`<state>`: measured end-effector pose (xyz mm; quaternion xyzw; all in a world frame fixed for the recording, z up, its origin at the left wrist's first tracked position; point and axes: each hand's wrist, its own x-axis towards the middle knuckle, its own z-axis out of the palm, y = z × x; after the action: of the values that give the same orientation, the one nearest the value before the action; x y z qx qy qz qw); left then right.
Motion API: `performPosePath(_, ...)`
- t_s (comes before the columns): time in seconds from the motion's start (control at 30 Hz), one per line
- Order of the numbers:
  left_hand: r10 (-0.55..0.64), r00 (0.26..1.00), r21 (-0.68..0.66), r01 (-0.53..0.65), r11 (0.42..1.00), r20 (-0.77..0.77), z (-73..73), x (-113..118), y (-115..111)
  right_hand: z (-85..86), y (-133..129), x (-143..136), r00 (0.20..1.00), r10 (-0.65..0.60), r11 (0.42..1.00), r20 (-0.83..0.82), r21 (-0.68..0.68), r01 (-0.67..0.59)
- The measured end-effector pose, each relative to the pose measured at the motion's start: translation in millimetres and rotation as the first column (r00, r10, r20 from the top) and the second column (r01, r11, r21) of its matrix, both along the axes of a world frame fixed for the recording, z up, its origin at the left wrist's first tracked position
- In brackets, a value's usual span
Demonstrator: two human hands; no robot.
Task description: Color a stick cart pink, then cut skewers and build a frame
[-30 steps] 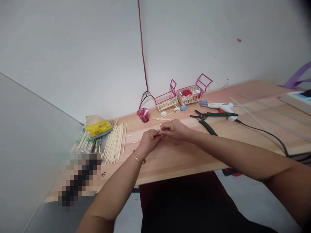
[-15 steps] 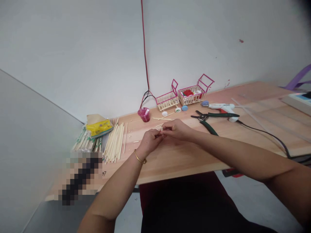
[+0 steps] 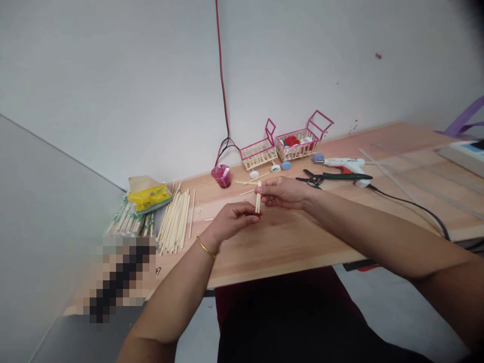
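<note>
Short pale wooden sticks [image 3: 258,197] stand side by side, upright, between my two hands above the wooden table [image 3: 287,247]. My right hand [image 3: 282,193] pinches them near their upper part. At their lower end are the fingertips of my left hand [image 3: 236,219], closed around the bottom of the sticks. A few loose sticks [image 3: 247,192] lie just behind the hands. Farther back stand two small stick-built baskets with pink rims, one nearly bare [image 3: 259,154] and one [image 3: 298,145] holding red and white pieces.
Long sticks [image 3: 174,222] lie in a pile at the left, beside a yellow tissue pack [image 3: 149,196]. A cup of pink paint [image 3: 221,176] stands near the wall. Green-handled pliers [image 3: 340,176] and a glue gun [image 3: 346,164] with a black cord lie right.
My hands have drawn slightly apart, and the short sticks now show upright between them. My right hand has risen a little. The view has shifted slightly.
</note>
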<state>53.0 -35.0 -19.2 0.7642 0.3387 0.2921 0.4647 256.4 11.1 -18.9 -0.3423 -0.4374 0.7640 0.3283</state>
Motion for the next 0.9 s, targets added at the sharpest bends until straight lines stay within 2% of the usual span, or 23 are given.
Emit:
performPosePath(0.1,0.034,0.999,0.161,-0.027,0.987,-0.039,0.2,3,-2,2.0,-1,0,1.0,0.01,1.0,0.011,-0.016,-0.01)
performPosePath(0.17,0.062,0.995,0.284,-0.038,0.958,-0.077,-1.3,5,-2,2.3,-2,-1,0.999,0.011,1.0,0.036,-0.003,-0.01)
performPosePath(0.3,0.139,0.977,0.559,-0.027,0.828,-0.159,-4.6,6,-3,3.0,-4,0,0.991,-0.015,0.989,0.135,0.15,-0.005)
performPosePath(0.4,0.162,0.964,0.684,0.026,0.729,-0.21,-6.7,7,-3,8.1,-9,2,0.97,-0.042,0.924,0.238,0.378,-0.053)
performPosePath(0.5,0.161,0.962,0.731,0.053,0.68,-0.22,-8.5,7,-2,17.6,-16,4,0.945,-0.082,0.828,0.318,0.549,-0.112)
performPosePath(0.6,0.158,0.968,0.751,0.043,0.658,-0.194,-10.0,8,-2,26.8,-23,6,0.916,-0.132,0.762,0.38,0.63,-0.152)
performPosePath(0.73,0.17,0.964,0.764,0.047,0.644,-0.202,-12.0,9,-1,32.2,-28,7,0.898,-0.157,0.723,0.41,0.668,-0.179)
performPosePath(0.8,0.18,0.954,0.746,0.062,0.663,-0.239,-12.8,7,1,30.9,-28,6,0.884,-0.194,0.685,0.425,0.704,-0.188)
performPosePath(0.9,0.217,0.941,0.676,0.017,0.737,-0.261,-13.0,3,4,23.9,-27,3,0.857,-0.269,0.626,0.44,0.756,-0.192)
